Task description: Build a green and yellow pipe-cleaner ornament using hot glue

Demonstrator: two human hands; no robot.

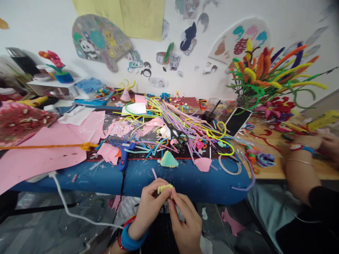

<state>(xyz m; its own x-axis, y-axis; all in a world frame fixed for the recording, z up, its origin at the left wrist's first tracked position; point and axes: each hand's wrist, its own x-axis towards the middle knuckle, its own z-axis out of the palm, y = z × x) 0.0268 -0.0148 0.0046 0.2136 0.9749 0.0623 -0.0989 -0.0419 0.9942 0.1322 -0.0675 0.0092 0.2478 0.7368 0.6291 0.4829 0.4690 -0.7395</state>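
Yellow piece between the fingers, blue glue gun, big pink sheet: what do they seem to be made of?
Yellow piece: possibly fuzzy chenille, matte; its outline is knobbly, but it is too small to be sure.
Blue glue gun: likely hard plastic, smooth; evenly coloured, moulded-looking body.
Pink sheet: paper or thin foam, matte; flat, evenly coloured, either fits.

Before us, table [212, 187]; on it we have pipe-cleaner pile [185, 120], scissors [177, 133] on top, glue gun [125, 153] left, phone [238, 121] right. Pipe-cleaner bouquet [267, 70] behind phone, rightward. Wall [196, 74] behind table.
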